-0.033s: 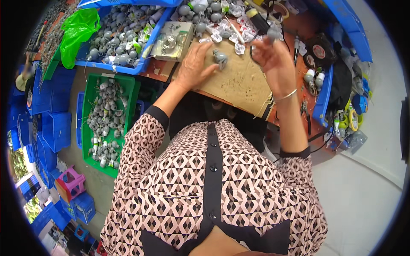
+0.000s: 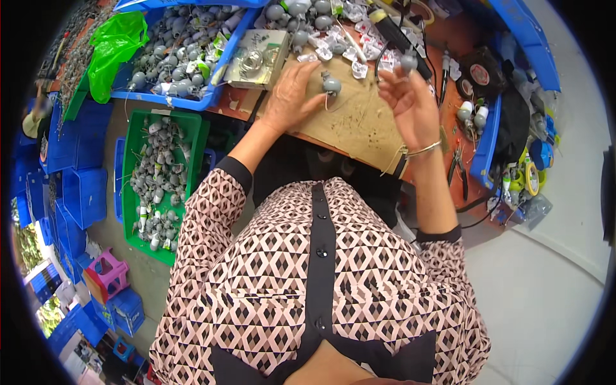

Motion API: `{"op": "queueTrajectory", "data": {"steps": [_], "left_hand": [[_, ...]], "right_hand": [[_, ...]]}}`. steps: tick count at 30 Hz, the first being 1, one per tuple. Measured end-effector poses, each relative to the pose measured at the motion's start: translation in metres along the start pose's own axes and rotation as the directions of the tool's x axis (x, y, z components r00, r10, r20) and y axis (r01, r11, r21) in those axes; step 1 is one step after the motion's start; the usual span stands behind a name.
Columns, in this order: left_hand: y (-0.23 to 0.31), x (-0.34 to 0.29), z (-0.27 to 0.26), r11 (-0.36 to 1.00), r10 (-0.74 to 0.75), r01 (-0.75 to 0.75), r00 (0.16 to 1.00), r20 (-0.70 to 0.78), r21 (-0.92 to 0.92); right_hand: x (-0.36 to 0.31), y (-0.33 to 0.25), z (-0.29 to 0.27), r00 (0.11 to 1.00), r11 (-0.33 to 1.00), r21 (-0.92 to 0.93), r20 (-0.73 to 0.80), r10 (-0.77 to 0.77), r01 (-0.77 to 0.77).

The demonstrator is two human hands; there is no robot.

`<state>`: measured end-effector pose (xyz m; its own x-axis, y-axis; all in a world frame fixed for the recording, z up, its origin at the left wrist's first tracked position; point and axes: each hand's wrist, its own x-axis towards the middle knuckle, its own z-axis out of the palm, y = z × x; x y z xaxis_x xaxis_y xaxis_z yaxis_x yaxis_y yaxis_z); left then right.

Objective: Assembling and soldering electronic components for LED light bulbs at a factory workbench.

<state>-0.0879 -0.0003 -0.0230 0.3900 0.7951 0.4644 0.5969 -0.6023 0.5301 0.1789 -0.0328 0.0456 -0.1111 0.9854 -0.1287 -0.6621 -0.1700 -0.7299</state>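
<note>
My left hand (image 2: 292, 96) rests on a brown cardboard sheet (image 2: 366, 128) with its fingers spread. Just beside its thumb and fingertips, a small grey bulb-shaped part (image 2: 331, 85) with a thin wire lies on the sheet; the hand does not grip it. My right hand (image 2: 414, 109) is raised over the right side of the sheet, palm partly turned up. At its fingertips is another grey bulb-shaped part (image 2: 409, 62), apparently pinched there, though the exact grip is hard to see.
Many grey bulb parts fill a blue bin (image 2: 205, 99) and a green tray (image 2: 135, 192) on the left. White crumpled pieces (image 2: 359, 67) lie along the far edge. A clear-topped box (image 2: 256, 59) stands beside my left hand; pliers (image 2: 458, 170) lie at right.
My right hand has come slightly nearer to me with the grey part at its fingertips. The grey part by my left hand has turned and shifted slightly.
</note>
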Motion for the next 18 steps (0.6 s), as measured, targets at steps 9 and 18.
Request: {"op": "queueTrajectory", "data": {"steps": [9,18], "left_hand": [[-0.012,-0.014,0.003,0.999,-0.029,0.031,0.998,0.050,-0.039],[-0.015,0.004,0.008,0.997,0.076,-0.079,0.990,0.123,0.024]], "right_hand": [[-0.045,0.052,-0.058,0.935,0.978,0.161,-0.305,0.180,-0.136],[-0.039,0.043,-0.037,0.937,0.901,-0.327,-0.291,0.192,-0.286]]}}
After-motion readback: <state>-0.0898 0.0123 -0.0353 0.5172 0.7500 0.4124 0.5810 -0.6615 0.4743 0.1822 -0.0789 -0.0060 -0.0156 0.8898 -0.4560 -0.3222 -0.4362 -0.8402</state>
